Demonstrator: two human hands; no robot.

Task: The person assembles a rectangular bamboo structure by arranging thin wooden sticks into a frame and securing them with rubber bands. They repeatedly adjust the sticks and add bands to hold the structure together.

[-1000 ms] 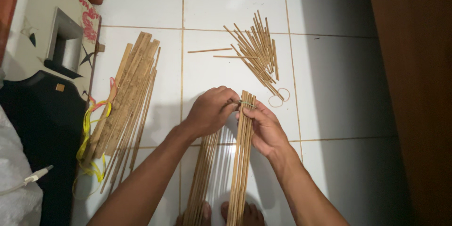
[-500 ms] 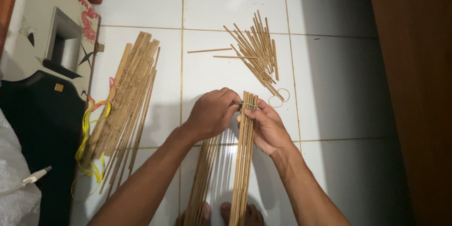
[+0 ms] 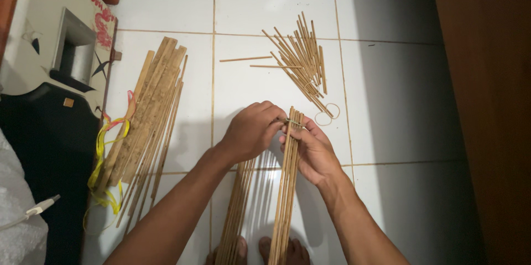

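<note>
Two bare forearms, no sleeves, bare hands (image 3: 251, 132), bare toes below

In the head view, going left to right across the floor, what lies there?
Yellow ribbon → flat bamboo slats → left hand → stick bundle held by the right hand → rubber bands → dark wooden panel.

Pale tan bamboo sticks (image 3: 287, 182) here, a speckled brown-and-tan slat pile (image 3: 146, 113) over there, tied with bright yellow ribbon (image 3: 105, 149). The floor (image 3: 265, 0) is glossy white tile with thin brown grout lines. Dark reddish-brown wood panel (image 3: 487, 105) alongside.
</note>
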